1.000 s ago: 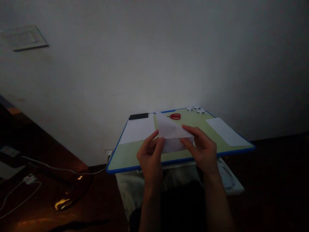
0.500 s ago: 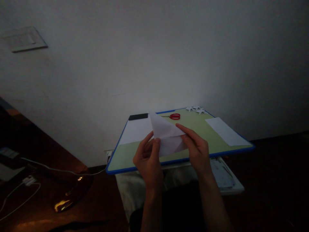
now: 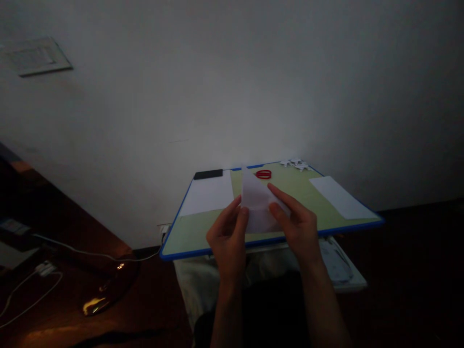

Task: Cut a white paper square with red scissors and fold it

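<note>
A folded sheet of white paper (image 3: 258, 200) is held up between my hands, above the near part of the board (image 3: 197, 229). Its tall point stands up at the left. My left hand (image 3: 229, 237) pinches the paper's left edge, thumb in front. On the right side, my right hand (image 3: 295, 222) grips it between thumb and fingers, the index finger along the sloping edge. Just beyond the paper lie red-handled scissors (image 3: 264, 174), their blades mostly hidden behind it.
A black flat object (image 3: 208, 174) rests on a white sheet (image 3: 206, 195) at the board's left. Another white sheet (image 3: 340, 197) lies at the right. Several folded white paper pieces (image 3: 297, 165) are heaped at the far right corner. The wall (image 3: 232, 87) rises behind the board.
Both hands have shifted slightly right with the paper. My right thumb has moved onto the paper's front, and the paper appears narrower. More of the left sheet shows; the scissors' blades are now covered.
</note>
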